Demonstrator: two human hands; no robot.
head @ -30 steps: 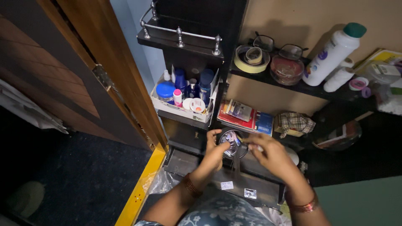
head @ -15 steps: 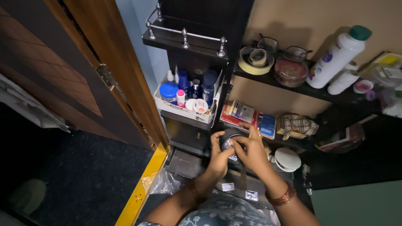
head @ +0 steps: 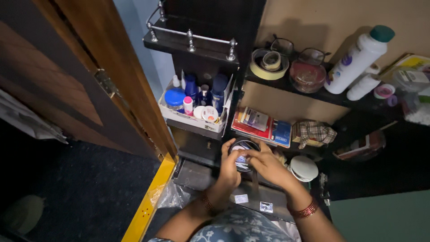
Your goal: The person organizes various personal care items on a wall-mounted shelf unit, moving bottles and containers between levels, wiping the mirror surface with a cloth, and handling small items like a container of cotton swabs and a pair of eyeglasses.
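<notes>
Mostly, hands (head: 251,163) hide round dark container (head: 244,154), contents unclear

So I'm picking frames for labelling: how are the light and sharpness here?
Head view: upper shelves lit, white bottle and tape roll crisp; floor at left nearly black; left hand, right hand and round container dim, slightly soft.

A white cardboard tray (head: 193,117) of blue bottles and jars sits on a dark shelf beside the brown wooden door (head: 103,67). On the upper black shelf (head: 313,94) lie a roll of beige tape (head: 267,67), a round glass bowl (head: 307,75) with spectacles behind it, and a tall white bottle with a green cap (head: 356,58). Below are a stack of red and blue booklets (head: 262,124), a checked cloth (head: 316,131) and a white round lid (head: 303,168).
</notes>
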